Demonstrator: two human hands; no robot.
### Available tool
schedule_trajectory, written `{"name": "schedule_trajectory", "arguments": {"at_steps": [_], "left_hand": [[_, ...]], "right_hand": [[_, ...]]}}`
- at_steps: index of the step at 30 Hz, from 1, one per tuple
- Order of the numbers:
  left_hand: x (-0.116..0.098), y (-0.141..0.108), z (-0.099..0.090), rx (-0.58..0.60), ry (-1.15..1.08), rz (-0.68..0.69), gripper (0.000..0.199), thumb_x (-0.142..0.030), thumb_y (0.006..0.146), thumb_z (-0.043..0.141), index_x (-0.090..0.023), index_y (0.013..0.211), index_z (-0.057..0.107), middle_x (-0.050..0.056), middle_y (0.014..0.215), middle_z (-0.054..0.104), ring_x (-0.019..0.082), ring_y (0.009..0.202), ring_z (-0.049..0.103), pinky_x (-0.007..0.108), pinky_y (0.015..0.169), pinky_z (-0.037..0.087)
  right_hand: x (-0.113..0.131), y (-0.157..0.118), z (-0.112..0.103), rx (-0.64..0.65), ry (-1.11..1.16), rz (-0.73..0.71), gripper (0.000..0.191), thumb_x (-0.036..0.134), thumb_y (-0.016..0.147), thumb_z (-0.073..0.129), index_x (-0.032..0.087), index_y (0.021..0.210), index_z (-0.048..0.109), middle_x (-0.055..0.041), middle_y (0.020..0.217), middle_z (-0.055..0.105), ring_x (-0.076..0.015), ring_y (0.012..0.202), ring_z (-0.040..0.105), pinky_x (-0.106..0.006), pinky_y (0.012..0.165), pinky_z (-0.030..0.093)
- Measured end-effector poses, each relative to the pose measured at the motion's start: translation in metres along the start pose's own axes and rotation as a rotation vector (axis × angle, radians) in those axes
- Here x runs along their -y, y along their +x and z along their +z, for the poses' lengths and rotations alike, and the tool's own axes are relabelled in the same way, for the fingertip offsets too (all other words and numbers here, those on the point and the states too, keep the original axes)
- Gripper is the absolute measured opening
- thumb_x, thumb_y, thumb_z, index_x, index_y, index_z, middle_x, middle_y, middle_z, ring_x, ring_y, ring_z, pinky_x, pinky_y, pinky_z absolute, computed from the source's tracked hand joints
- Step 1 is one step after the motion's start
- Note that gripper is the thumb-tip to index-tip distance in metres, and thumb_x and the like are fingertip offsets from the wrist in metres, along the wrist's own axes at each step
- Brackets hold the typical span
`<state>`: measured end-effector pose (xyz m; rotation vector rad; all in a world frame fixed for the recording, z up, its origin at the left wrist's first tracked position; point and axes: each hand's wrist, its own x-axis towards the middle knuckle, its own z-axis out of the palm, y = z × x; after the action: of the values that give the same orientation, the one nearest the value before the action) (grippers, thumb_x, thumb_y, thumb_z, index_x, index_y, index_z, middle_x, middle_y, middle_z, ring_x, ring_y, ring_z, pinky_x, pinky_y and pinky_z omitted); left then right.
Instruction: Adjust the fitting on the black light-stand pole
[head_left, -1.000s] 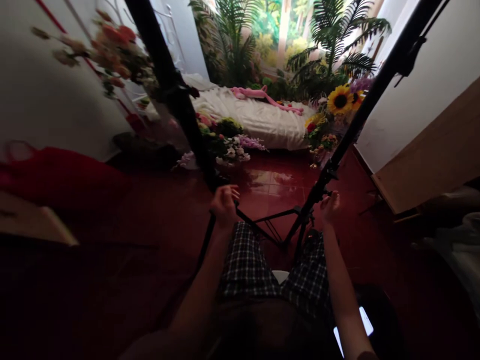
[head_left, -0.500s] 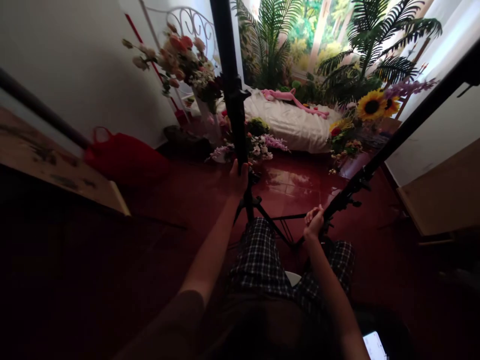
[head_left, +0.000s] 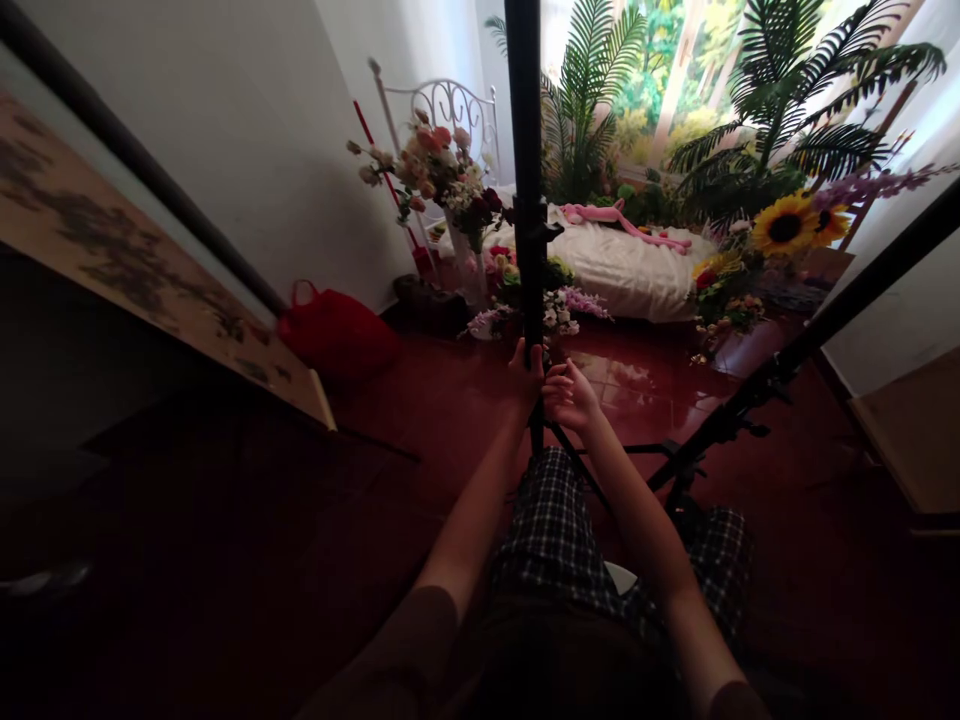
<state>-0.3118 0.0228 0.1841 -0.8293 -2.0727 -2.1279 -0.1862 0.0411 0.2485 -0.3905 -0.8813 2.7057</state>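
The left hand [head_left: 527,374] wraps the upright black pole [head_left: 526,130] just beyond the plaid-covered knee [head_left: 553,490], apparently steadying it, while the right hand [head_left: 571,398], fingers half curled, sits against the pole's side, any grip indiscernible.

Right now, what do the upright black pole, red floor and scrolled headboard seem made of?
Upright black pole: dull, perhaps coated metal; straight, few highlights, plastic possible. Red floor: glossy, probably glazed tile; reflections, joint lines. Scrolled headboard: likely pale-painted metal; thin curled bars.

This looks like a photo studio: black stands [head_left: 527,130], palms [head_left: 769,135], sunflowers [head_left: 785,228] and a woodland scene [head_left: 652,65].
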Motion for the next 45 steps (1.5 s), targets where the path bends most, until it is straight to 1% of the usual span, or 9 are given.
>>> {"name": "schedule_trajectory", "arguments": {"at_steps": [6,16,23,26,31,34,38,41,45], "left_hand": [[-0.008,-0.002,-0.001,-0.04,-0.005,0.047,0.042,-0.059,0.09,0.05,-0.019,0.084,0.063,0.003,0.069,0.065,0.013,0.057,0.056,0.026,0.057,0.041],[0.0,0.002,0.006,-0.013,-0.113,0.007,0.045,-0.064,0.086,0.053,-0.02,0.088,0.064,0.002,0.069,0.063,0.013,0.059,0.057,0.026,0.058,0.044],[0.005,0.003,0.005,0.034,-0.104,0.028,0.045,-0.063,0.086,0.052,-0.02,0.091,0.064,0.004,0.073,0.067,0.016,0.067,0.063,0.027,0.065,0.047],[0.006,0.003,0.004,0.062,-0.103,0.033,0.044,-0.062,0.087,0.052,-0.02,0.09,0.064,0.005,0.076,0.069,0.016,0.067,0.064,0.028,0.065,0.048],[0.003,0.0,0.002,0.052,-0.119,0.033,0.046,-0.064,0.086,0.051,-0.02,0.095,0.064,0.005,0.08,0.071,0.015,0.065,0.065,0.026,0.061,0.048],[0.0,-0.001,0.0,0.053,-0.121,0.027,0.045,-0.062,0.087,0.053,-0.019,0.094,0.064,0.005,0.078,0.071,0.015,0.063,0.065,0.025,0.059,0.048],[-0.001,-0.001,-0.001,0.055,-0.092,0.06,0.044,-0.061,0.088,0.052,-0.019,0.09,0.065,0.003,0.071,0.068,0.014,0.061,0.063,0.025,0.059,0.047],[0.002,-0.001,-0.001,0.051,-0.1,0.075,0.046,-0.063,0.088,0.051,-0.019,0.093,0.064,0.003,0.072,0.068,0.014,0.06,0.063,0.025,0.058,0.045],[0.008,-0.001,0.0,0.076,-0.137,0.055,0.047,-0.065,0.087,0.051,-0.02,0.092,0.063,0.003,0.072,0.067,0.014,0.06,0.063,0.025,0.057,0.046]], "right_hand": [[0.008,0.002,-0.001,-0.016,-0.149,-0.067,0.035,0.024,0.099,0.032,0.022,0.064,0.037,0.0099,0.052,0.021,-0.0103,0.045,0.015,-0.016,0.045,0.023],[0.012,0.01,-0.003,-0.044,-0.059,-0.019,0.033,0.016,0.095,0.032,0.022,0.063,0.036,0.0085,0.053,0.031,-0.0089,0.046,0.019,-0.015,0.046,0.03],[0.009,0.019,0.001,-0.036,-0.202,-0.043,0.027,0.019,0.093,0.041,0.022,0.066,0.038,0.0109,0.05,0.028,-0.0052,0.04,0.02,-0.011,0.037,0.024],[0.002,0.02,-0.007,-0.104,-0.443,-0.042,0.026,0.026,0.093,0.043,0.022,0.068,0.04,0.0092,0.051,0.037,-0.0053,0.038,0.026,-0.013,0.037,0.026],[0.006,0.006,-0.03,-0.313,-1.335,-0.362,0.005,0.025,0.088,0.056,0.023,0.084,0.054,0.0028,0.065,0.058,-0.0131,0.057,0.056,-0.021,0.056,0.041],[0.017,-0.001,-0.035,-0.374,-1.638,-0.505,0.004,0.02,0.087,0.054,0.023,0.089,0.056,-0.0031,0.082,0.065,-0.0169,0.076,0.062,-0.026,0.071,0.046],[0.031,0.004,-0.021,-0.308,-1.505,-0.752,0.023,0.032,0.09,0.055,0.021,0.11,0.051,-0.0049,0.093,0.063,-0.0168,0.082,0.062,-0.029,0.076,0.05],[0.045,0.018,0.008,-0.243,-1.366,-0.945,0.046,0.042,0.087,0.062,0.023,0.124,0.044,-0.0056,0.101,0.061,-0.0165,0.086,0.062,-0.03,0.078,0.053],[0.066,0.053,0.053,-0.168,-1.318,-1.114,0.068,0.046,0.085,0.068,0.027,0.139,0.032,-0.0085,0.118,0.057,-0.0184,0.098,0.062,-0.034,0.086,0.055]]}}
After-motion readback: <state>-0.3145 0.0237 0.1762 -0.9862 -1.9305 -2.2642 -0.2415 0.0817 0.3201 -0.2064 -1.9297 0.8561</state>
